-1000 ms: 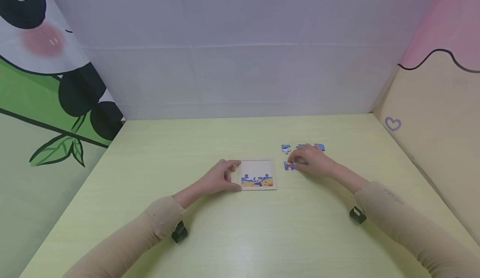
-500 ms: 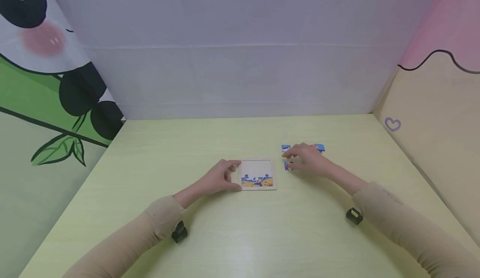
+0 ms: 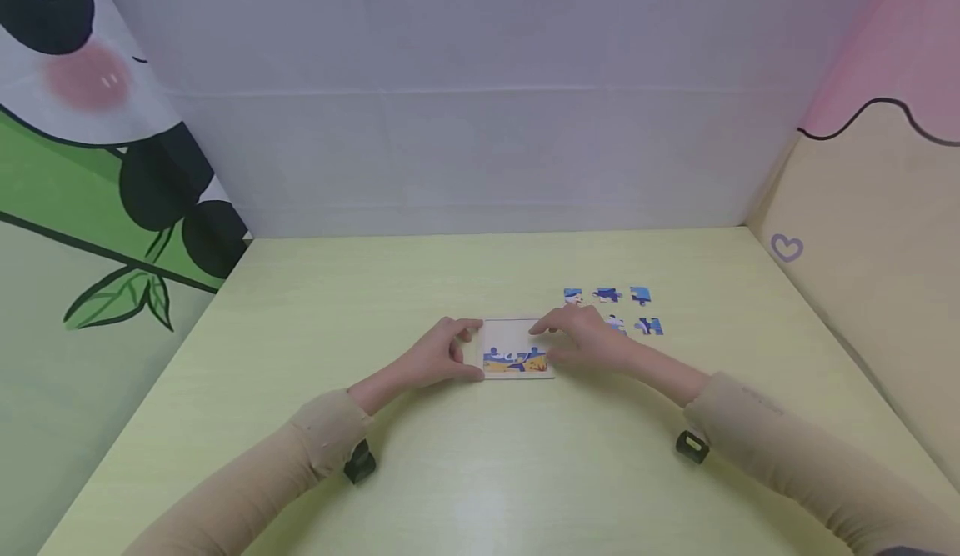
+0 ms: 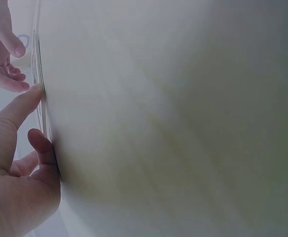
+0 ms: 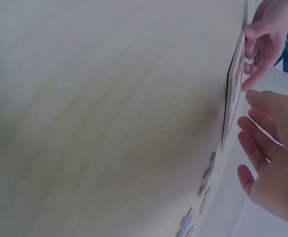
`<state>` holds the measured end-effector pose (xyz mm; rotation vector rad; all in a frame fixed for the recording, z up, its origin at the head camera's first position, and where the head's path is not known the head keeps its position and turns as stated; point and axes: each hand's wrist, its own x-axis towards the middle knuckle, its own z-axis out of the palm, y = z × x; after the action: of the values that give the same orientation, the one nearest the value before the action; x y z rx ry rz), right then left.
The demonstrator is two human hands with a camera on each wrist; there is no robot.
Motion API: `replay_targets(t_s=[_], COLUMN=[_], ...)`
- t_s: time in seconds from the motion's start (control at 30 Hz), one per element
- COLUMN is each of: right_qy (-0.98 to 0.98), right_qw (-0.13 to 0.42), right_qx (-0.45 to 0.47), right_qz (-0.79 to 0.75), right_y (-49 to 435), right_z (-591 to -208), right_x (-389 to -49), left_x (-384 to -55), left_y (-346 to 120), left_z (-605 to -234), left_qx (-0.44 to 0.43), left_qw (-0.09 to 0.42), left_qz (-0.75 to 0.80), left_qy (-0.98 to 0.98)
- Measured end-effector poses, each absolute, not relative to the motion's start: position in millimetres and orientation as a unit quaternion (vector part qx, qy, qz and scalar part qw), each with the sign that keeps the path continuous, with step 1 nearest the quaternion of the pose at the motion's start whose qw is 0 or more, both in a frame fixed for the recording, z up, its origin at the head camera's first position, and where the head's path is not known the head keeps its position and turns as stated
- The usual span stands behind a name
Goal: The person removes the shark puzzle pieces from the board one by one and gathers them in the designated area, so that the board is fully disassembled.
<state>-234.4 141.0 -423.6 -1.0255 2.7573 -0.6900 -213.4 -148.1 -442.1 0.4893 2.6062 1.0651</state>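
Observation:
A small square jigsaw puzzle tray with a pale rim lies flat on the table, its lower part covered by joined blue and yellow pieces. My left hand holds the tray's left side, the forefinger at its far corner and the thumb at its near one. Over the tray's right edge is my right hand, thumb and forefinger apart; I see nothing between them. Just beyond and right of it lie loose puzzle pieces, among them a dark blue one and a light blue one. The right hand hides part of this area.
Another loose piece lies right of the hand. The pale wooden table ends at a grey-white backdrop. Printed panels stand on both sides, a purple heart on the right one. A black wrist device hangs below the right sleeve.
My right hand has moved left from the loose pieces to the tray's right edge, uncovering several pieces. My left hand and the tray have stayed in place.

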Motion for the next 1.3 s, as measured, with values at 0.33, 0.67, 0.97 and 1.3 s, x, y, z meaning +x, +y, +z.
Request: replay_targets(t_s=[0.33,0.67,0.97,1.3], right_qy=[0.925,0.919,0.903,0.902], right_qw=[0.060,0.052,0.077,0.115], right_qx=[-0.332,-0.349,-0.368,-0.367], right_qz=[-0.177,-0.176,-0.208,-0.196], right_y=[123,121,123,125], right_z=[-428,-428,-427,-423], right_x=[-224,-218,-222,-229], left_x=[-214,-216,-216,-216], left_y=[-148,-147,-147,-147], left_z=[-443,-443,-445,-445], left_qx=[0.176,0.177,0.181,0.179], left_qw=[0.140,0.137,0.134,0.133], left_qz=[0.366,0.365,0.366,0.362], left_qy=[0.903,0.904,0.903,0.905])
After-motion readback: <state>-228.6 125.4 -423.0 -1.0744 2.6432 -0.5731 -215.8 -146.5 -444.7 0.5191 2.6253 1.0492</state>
